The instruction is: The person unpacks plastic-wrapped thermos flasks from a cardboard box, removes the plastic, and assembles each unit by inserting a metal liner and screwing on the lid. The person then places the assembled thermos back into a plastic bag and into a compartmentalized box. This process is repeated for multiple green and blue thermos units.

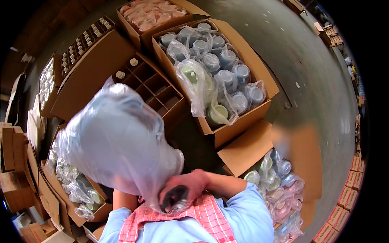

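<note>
A large clear plastic bag [117, 129] with a pale blue object inside fills the space in front of me. The object's exact kind is blurred by the film. My right hand [184, 190], in a pink and black glove, is closed around the gathered plastic near my chest. Behind the bag, my left hand is mostly hidden; only its forearm and a faint patch through the film show. Just beyond the bag is a divided carton [156, 84] with mostly bare compartments and two white-capped items [133, 62] at its far left.
An open carton [265, 77] of bagged blue and green plastic vessels stands ahead right. Another carton [312, 162] of mixed bagged vessels is at right, and one [103, 208] at lower left. Behind are a carton of pink bagged goods [152, 16] and a carton of white-capped bottles [87, 42].
</note>
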`<state>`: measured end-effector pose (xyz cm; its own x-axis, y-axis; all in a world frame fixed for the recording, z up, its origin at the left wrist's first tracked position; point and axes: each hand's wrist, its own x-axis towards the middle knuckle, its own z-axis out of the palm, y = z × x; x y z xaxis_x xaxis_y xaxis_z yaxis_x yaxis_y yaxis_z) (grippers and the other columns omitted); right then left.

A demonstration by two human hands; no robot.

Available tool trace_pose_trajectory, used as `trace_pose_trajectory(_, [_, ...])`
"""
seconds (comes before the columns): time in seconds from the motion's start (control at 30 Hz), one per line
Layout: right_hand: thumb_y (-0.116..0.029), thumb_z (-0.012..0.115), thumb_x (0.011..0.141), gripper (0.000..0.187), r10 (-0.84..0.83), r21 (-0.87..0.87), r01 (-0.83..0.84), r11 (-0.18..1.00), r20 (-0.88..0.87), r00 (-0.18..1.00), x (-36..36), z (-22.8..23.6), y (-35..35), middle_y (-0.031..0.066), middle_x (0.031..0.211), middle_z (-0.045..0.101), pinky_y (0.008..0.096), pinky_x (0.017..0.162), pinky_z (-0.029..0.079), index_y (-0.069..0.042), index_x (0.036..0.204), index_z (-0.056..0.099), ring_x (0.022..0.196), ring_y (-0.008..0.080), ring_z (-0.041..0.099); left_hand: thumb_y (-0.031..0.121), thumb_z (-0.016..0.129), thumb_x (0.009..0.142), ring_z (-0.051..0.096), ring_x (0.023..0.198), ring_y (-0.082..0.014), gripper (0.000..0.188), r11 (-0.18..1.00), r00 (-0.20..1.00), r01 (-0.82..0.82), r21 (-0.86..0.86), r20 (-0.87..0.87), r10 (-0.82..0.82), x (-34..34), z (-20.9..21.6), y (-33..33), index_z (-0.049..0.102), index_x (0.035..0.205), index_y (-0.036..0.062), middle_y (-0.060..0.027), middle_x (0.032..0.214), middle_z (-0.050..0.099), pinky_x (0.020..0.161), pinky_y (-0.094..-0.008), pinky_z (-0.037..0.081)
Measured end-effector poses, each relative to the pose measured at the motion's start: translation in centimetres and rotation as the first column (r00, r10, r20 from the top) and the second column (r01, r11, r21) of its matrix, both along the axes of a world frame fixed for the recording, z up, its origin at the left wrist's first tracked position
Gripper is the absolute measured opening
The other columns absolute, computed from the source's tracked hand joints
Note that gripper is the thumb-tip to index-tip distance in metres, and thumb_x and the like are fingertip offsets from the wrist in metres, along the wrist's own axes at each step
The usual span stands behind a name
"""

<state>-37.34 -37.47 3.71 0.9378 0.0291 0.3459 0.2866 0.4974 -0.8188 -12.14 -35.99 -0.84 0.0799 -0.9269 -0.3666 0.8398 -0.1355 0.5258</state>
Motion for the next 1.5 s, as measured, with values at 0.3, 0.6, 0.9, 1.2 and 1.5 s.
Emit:
trace_pose_trajectory(0.3, [-0.034,0.064,0.084,0.035,-0.712,-0.060,0.990,0.130,-0.701,0.051,-11.8,-15.9,-19.5,0.0013,0.096,0.061,0.0300,0.076,0.045,-0.006,0.105,0.058,0.080,0.0173,0.057,0.045,0.042,0.093,0.056,0.101,-0.0218,0.052,0.941,0.944,-0.313,0.127,0.151,0.293,5.1,-3.0,6.8,0.051,0.120,0.0016,-0.0107,0.111,0.059,0.092,-0.0360,0.043])
trace_pose_trajectory(0.6, [-0.044,0.043,0.090,0.053,-0.548,-0.276,0.949,0.150,-0.823,-0.153,-8.2,-24.3,-28.8,0.0096,0.126,0.050,0.0340,0.100,0.032,-0.007,0.128,0.047,0.114,0.0261,0.045,0.045,0.040,0.094,0.056,0.101,-0.0217,0.052,0.892,0.904,-0.411,0.189,0.210,0.372,6.9,-3.2,10.1,0.051,0.120,0.0013,-0.0108,0.111,0.059,0.092,-0.0355,0.043])
trace_pose_trajectory(0.9, [-0.020,0.051,0.088,0.034,-0.558,-0.659,0.752,0.006,-0.626,-0.544,-10.0,-24.7,-26.7,0.0121,0.112,0.058,0.0339,0.091,0.042,0.000,0.115,0.056,0.100,0.0229,0.055,0.045,0.039,0.094,0.056,0.101,-0.0215,0.053,0.874,0.881,-0.454,0.173,0.235,0.410,7.6,-2.6,10.1,0.051,0.120,0.0010,-0.0108,0.112,0.059,0.092,-0.0350,0.043])
trace_pose_trajectory(1.2, [-0.018,0.069,0.078,0.044,-0.934,-0.334,0.919,0.210,0.210,0.289,2.8,-1.2,-11.2,0.0159,0.120,0.055,0.0355,0.095,0.039,0.002,0.115,0.055,0.112,0.0276,0.053,0.045,0.038,0.095,0.056,0.101,-0.0214,0.053,0.847,0.832,-0.530,0.047,0.221,0.509,7.2,0.3,11.4,0.051,0.120,0.0007,-0.0109,0.112,0.059,0.092,-0.0344,0.043])
trace_pose_trajectory(1.5, [-0.021,0.071,0.069,0.028,-0.528,-0.660,0.566,0.495,0.289,0.798,15.1,4.9,-1.2,0.0118,0.082,0.062,0.0341,0.074,0.048,-0.003,0.087,0.061,0.076,0.0275,0.060,0.045,0.036,0.095,0.056,0.101,-0.0212,0.053,0.842,0.841,-0.530,-0.099,0.063,0.537,5.8,5.9,15.3,0.050,0.120,0.0004,-0.0110,0.112,0.058,0.092,-0.0339,0.042])
